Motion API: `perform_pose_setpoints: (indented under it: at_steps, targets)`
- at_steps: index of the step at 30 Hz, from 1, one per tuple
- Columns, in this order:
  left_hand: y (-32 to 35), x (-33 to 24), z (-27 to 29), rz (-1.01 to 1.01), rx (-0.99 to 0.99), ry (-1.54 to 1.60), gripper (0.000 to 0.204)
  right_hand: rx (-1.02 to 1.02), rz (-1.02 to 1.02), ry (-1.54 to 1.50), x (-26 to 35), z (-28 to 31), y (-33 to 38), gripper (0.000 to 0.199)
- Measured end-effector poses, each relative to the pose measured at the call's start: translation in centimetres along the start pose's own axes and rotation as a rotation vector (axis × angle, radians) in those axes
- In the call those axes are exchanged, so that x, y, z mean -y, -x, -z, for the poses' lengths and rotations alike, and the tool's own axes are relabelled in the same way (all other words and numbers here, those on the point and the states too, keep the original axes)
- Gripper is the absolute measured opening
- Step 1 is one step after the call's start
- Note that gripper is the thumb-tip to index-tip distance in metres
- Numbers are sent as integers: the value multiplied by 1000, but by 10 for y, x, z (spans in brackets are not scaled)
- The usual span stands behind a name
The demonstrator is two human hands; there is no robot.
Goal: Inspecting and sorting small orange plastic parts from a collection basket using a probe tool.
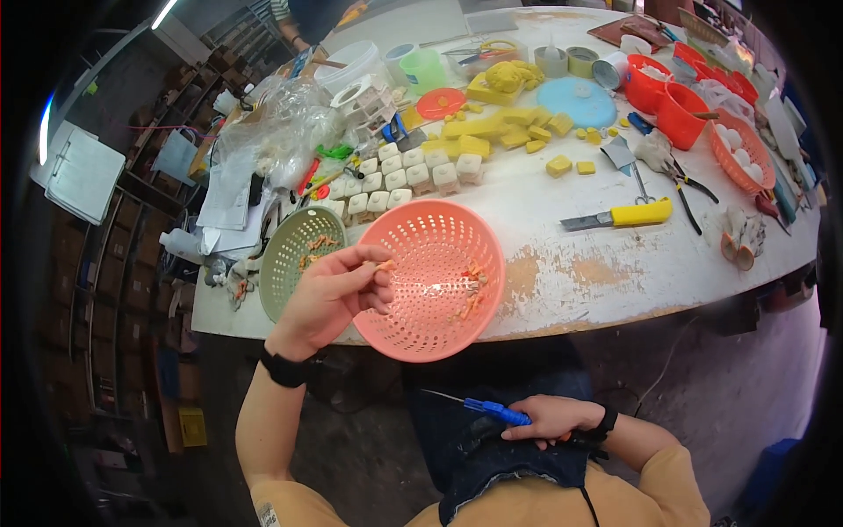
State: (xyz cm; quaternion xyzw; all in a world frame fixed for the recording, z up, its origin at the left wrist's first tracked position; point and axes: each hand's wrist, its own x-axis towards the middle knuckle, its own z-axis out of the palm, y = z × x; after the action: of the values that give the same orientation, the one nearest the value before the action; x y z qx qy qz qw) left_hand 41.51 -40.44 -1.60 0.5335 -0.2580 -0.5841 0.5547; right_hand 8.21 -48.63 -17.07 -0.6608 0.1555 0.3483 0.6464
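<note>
My left hand [338, 294] is raised over the left side of a pink plastic colander [413, 338]. Pinched between its thumb and fingers is a small orange piece [385, 265]. Similar small orange and pale pieces [472, 285] lie in the right part of that colander. Partly behind the hand, a green colander [279, 285] holds more of them. Down at my lap, my right hand [553, 420] is wrapped round a blue-handled tool with a thin metal shaft [498, 410], its tip pointing left.
Behind the colanders stand rows of small white blocks [413, 171]. Yellow chunks [500, 127] are heaped farther back. To the right lie a yellow-handled utility knife [641, 212], pliers [681, 180] and red pots [685, 114]. Plastic bags [294, 119] crowd the left; another person [303, 26] is beyond the table.
</note>
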Motion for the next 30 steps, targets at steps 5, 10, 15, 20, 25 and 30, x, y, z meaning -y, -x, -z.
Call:
perform_pose_setpoints:
  at_steps: [5, 10, 15, 20, 25, 30]
  targets:
    - [98, 40, 10, -142, -138, 230, 14, -27, -15, -20, 9, 9, 3, 42]
    - [154, 144, 36, -153, -316, 468, 15, 36, -30, 14, 28, 12, -1, 41]
    - [147, 244, 60, -63, -470, 520, 14, 57, -40, 64, 45, 8, -4, 42]
    - [135, 282, 55, 25, -630, 175, 13, 114, -18, 181, 42, 3, -14, 41]
    - [133, 292, 55, 51, -612, 102, 15, 185, -58, 179, 55, 3, -16, 39]
    - [131, 287, 49, 86, -625, 66, 17, 135, -89, 196, 54, -4, -18, 40]
